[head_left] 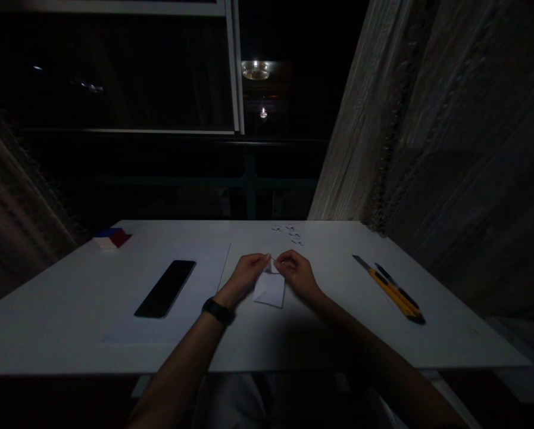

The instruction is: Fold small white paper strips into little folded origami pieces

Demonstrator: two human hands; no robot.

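A small piece of folded white paper (269, 290) stands out at the middle of the table, between my two hands. My left hand (251, 267), with a dark band on its wrist, pinches the paper's upper left edge. From the other side my right hand (297, 271) is closed on its upper right corner, thumb and fingers together. The fingertips of both hands nearly meet at the top of the paper, where a flap looks raised. Dim light hides the exact folds.
On the white table (329, 351), a black phone (166, 289) lies on a white sheet (128, 330) at left. A coloured cube (112, 238) sits far left. Several small marked pieces (294, 235) lie beyond my hands. A yellow utility knife (394, 292) and a dark pen (396, 283) lie right.
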